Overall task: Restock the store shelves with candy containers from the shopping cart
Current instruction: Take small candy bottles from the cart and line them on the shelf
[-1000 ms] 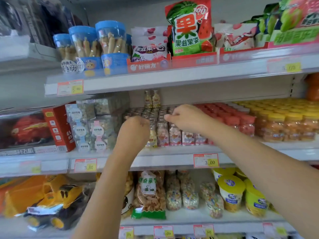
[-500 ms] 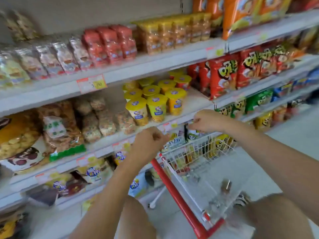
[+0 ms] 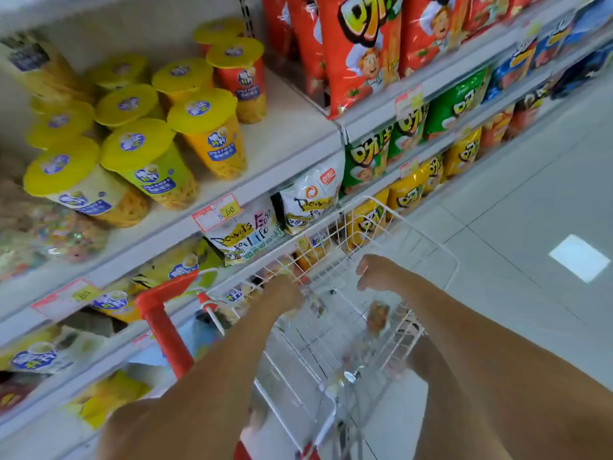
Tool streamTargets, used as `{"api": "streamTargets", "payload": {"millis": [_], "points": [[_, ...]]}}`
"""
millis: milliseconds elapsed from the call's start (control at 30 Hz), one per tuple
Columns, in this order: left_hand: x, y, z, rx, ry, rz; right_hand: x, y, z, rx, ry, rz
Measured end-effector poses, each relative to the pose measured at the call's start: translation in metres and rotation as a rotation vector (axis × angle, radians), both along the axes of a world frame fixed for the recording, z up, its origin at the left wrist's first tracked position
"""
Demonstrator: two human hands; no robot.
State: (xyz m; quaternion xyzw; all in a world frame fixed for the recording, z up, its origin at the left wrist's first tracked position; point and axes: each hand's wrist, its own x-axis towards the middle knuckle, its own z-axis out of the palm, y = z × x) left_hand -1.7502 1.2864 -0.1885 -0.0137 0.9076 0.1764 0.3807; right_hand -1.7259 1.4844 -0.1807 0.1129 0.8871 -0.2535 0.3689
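A white wire shopping cart [image 3: 428, 234] with a red handle [image 3: 165, 327] stands against the shelves. Both my hands reach down into its basket. My left hand [image 3: 284, 294] is over the near left side of the basket, seen from the back, its fingers hidden. A blurred small candy container [image 3: 315, 306] lies just beyond it. My right hand [image 3: 375, 271] hangs over the middle with fingers loosely curled, holding nothing I can see. Another blurred candy container [image 3: 378, 316] lies on the cart's floor below it.
The store shelves [image 3: 265, 180] run along the left, close to the cart. Several yellow-lidded snack cups [image 3: 199, 131] stand on one, red snack bags [image 3: 360, 48] further right, white, green and yellow bags below. Pale tiled floor [image 3: 537, 207] lies to the right.
My view has swung from the candy shelf down and right to the cart. Both hands left the shelf, crossed the cart's rim and now reach into the basket.
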Motion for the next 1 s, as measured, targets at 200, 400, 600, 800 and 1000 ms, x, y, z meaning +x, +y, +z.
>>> {"api": "streamTargets", "payload": {"millis": [200,400,600,800,1000], "points": [[-0.002,0.012,-0.094,0.163,-0.297,0.596,0.01,-0.018,-0.069,-0.051,-0.534,0.482],[0.013,0.031,-0.148,0.193,-0.287,0.794,0.021,-0.03,-0.117,0.009,-0.623,0.84],[0.014,0.037,-0.171,0.295,-0.249,1.016,0.031,-0.031,-0.128,0.262,-0.532,0.861],[0.006,0.035,-0.136,0.413,-0.461,1.02,0.032,-0.023,-0.1,0.206,-0.521,0.71],[-0.008,0.035,-0.069,0.605,-0.403,0.851,0.019,0.037,-0.024,-0.081,-0.168,0.256]]}}
